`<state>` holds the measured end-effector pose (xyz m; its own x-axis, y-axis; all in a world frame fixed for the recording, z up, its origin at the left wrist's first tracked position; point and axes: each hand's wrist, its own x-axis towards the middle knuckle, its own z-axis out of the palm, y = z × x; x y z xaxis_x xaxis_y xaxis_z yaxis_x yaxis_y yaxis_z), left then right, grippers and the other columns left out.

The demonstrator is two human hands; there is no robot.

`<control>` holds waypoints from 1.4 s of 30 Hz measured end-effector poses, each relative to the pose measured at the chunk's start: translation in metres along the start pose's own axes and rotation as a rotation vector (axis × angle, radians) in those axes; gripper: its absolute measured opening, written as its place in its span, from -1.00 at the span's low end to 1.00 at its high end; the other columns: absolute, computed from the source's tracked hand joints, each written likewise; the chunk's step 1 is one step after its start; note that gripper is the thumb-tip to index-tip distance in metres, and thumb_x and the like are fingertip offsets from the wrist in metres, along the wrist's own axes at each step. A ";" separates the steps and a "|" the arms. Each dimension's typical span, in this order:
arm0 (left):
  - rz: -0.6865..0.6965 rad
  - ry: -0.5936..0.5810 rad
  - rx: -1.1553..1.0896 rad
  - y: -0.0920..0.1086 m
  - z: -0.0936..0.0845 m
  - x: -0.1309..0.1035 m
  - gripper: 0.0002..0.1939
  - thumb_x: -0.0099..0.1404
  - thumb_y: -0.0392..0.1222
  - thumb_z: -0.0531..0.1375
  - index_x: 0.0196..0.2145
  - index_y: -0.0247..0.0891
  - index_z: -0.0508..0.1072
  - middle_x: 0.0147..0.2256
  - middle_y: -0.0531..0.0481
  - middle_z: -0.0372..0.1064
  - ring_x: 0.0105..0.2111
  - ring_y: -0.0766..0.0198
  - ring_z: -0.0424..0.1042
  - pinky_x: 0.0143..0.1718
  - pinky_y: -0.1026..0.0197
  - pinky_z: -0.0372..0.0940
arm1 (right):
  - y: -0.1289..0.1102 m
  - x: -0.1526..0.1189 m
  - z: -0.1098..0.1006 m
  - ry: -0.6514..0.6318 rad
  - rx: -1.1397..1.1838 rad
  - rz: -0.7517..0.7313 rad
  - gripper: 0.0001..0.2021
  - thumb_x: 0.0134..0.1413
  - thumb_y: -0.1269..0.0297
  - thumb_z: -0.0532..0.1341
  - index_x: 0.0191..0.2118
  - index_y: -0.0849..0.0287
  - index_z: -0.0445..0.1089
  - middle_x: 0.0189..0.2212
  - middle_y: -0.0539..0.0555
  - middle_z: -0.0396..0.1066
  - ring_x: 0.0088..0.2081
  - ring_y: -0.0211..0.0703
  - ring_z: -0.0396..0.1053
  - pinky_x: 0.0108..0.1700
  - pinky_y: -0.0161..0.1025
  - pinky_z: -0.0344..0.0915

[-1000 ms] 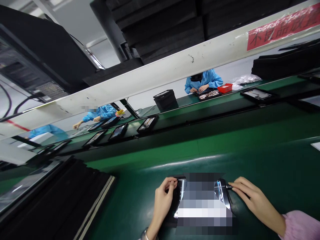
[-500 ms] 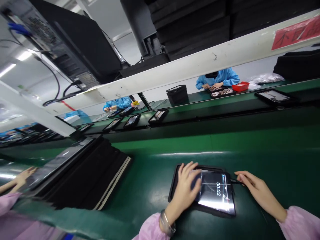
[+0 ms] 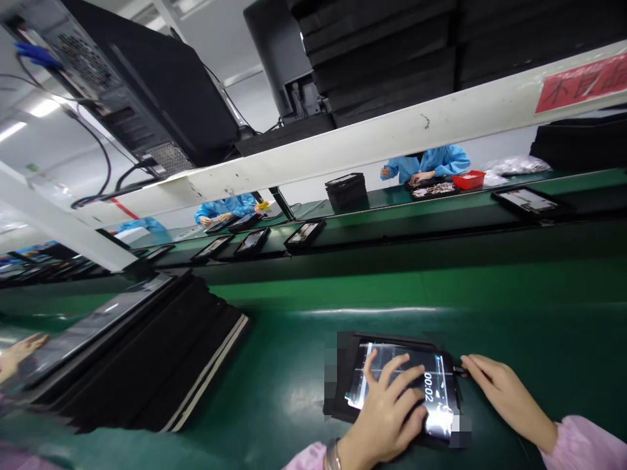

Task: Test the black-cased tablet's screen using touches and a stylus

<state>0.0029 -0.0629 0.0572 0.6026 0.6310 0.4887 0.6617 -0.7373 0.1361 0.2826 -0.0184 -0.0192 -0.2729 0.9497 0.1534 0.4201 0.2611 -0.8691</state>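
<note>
Centrally, low in the head view, a tablet (image 3: 399, 385) in a dark frame lies flat on the green conveyor belt (image 3: 490, 294), its screen lit and showing a grid of lines and the readout "00:02". The left hand (image 3: 389, 414) lies open over the screen, fingers (image 3: 394, 369) spread and resting on the glass; it grips nothing. The right hand (image 3: 504, 398) rests at the tablet's right edge, its fingertips closed lightly on a small dark plug or cable end (image 3: 459, 371) beside the frame; whether that plug is seated in the tablet cannot be told.

The step in hand appears to be a touch check of the running screen, with the right hand steadying the connection. The next move would call for light, even contact across the glass while the frame stays put on the belt.

To the left, a stack of black trays (image 3: 147, 365) lies on the belt, and another person's hand (image 3: 19, 349) shows at the far left edge. Beyond, more tablets (image 3: 304, 234) lie along a second line, where workers in blue coats (image 3: 431, 163) sit near a red bin (image 3: 469, 179).
</note>
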 end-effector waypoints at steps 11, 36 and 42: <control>0.137 0.156 -0.043 0.009 0.039 -0.018 -0.84 0.42 -0.12 0.16 -0.28 -0.23 0.45 -0.03 0.01 0.55 0.12 0.10 0.40 0.37 -0.28 -0.60 | 0.004 -0.003 0.000 -0.019 -0.011 -0.020 -0.45 0.55 -0.21 -0.02 -0.33 0.05 0.42 -0.33 -0.02 0.41 -0.25 0.00 0.40 -0.17 -0.20 0.20; 0.160 0.273 -0.096 0.013 0.032 -0.013 -0.89 0.38 -0.21 0.18 -0.31 -0.26 0.39 -0.16 0.05 0.57 -0.03 0.22 0.48 0.41 -0.18 -0.53 | -0.005 -0.006 -0.007 -0.105 0.185 0.007 -0.59 0.48 -0.05 0.15 -0.35 0.11 0.40 -0.40 -0.05 0.38 -0.35 -0.08 0.36 -0.30 -0.29 0.21; 0.276 0.130 -0.018 0.012 0.029 -0.009 -0.76 0.51 -0.06 0.11 -0.24 -0.23 0.46 -0.06 0.05 0.56 0.13 0.20 0.38 0.39 -0.24 -0.61 | -0.007 -0.005 -0.007 -0.111 0.179 -0.003 -0.61 0.50 -0.02 0.13 -0.33 0.11 0.40 -0.40 -0.03 0.40 -0.34 -0.04 0.38 -0.28 -0.27 0.22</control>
<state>0.0187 -0.0707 0.0292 0.6957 0.3705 0.6154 0.4718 -0.8817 -0.0025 0.2874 -0.0235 -0.0105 -0.3716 0.9216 0.1121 0.2616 0.2198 -0.9398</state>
